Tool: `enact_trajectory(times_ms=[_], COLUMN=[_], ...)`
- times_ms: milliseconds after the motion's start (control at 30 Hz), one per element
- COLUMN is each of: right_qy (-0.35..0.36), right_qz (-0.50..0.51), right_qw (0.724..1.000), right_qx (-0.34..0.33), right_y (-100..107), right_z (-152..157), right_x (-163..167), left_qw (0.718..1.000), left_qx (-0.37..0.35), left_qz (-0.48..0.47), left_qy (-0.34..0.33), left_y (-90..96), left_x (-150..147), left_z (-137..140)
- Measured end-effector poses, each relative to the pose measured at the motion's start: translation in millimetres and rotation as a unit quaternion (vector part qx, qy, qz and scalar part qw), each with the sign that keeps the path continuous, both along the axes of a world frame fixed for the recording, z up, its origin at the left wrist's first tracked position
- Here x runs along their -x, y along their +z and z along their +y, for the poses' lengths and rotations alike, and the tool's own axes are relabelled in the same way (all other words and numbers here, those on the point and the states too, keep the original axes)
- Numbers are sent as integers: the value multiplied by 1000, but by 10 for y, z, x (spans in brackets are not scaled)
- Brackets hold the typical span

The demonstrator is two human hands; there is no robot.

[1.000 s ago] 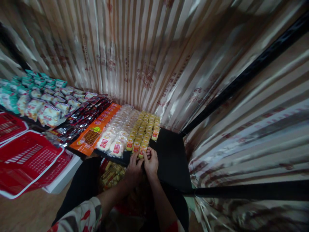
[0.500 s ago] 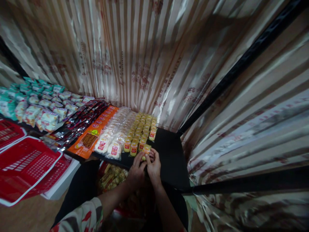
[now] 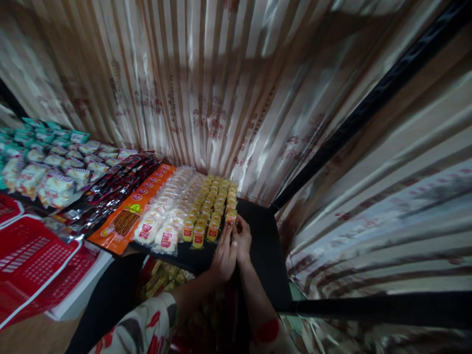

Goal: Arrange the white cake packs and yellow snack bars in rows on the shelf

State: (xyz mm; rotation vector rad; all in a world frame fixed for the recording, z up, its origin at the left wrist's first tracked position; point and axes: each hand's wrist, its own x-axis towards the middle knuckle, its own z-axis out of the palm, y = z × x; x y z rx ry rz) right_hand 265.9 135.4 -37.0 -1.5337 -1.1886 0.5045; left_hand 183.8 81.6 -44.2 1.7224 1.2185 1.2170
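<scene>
My left hand [image 3: 223, 255] has its fingers stretched forward and close together, fingertips pressed at the near end of a small yellow snack packet [image 3: 231, 215] with a red label. Curled around the right side of that packet is my right hand [image 3: 242, 240]. The two hands touch each other, which partly hides the fingertips. The packet sits at the near end of the rightmost row of yellow snack packets [image 3: 210, 204] on a black shelf [image 3: 260, 231]. To their left lie rows of clear-wrapped white round snacks [image 3: 165, 238].
Further left are an orange snack bag [image 3: 121, 223], dark shiny packets [image 3: 106, 189] and white-and-green bags [image 3: 55, 187]. Red baskets [image 3: 40, 260] with white handles stand at lower left. Below the shelf, more yellow packets [image 3: 165, 278] lie in a container. A black post [image 3: 332, 137] slants before striped sheeting.
Both hands have moved forward with the yellow snack packet, from in front of the rows to the near end of the rightmost row. The view has shifted slightly.
</scene>
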Motion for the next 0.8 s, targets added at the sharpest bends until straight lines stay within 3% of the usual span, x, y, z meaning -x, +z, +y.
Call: enact_trajectory(times_ms=[133,367,633,800], right_qy=[-14,7,20,6], right_qz=[15,35,40,37], right_qw=[1000,998,999,999], right_qx=[-4,52,16,-5], right_y=[-59,-101,-44,-45], right_z=[100,91,71,175], right_x=[36,20,-56,-93], left_qw=[1000,1000,995,997], left_qx=[-3,-20,-88,-66], left_qz=[3,8,35,47], left_qy=[8,-8,-23,-4], left_y=[-64,-107,-41,-24], left_x=[-34,1,22,-53], left_z=[87,80,46,159])
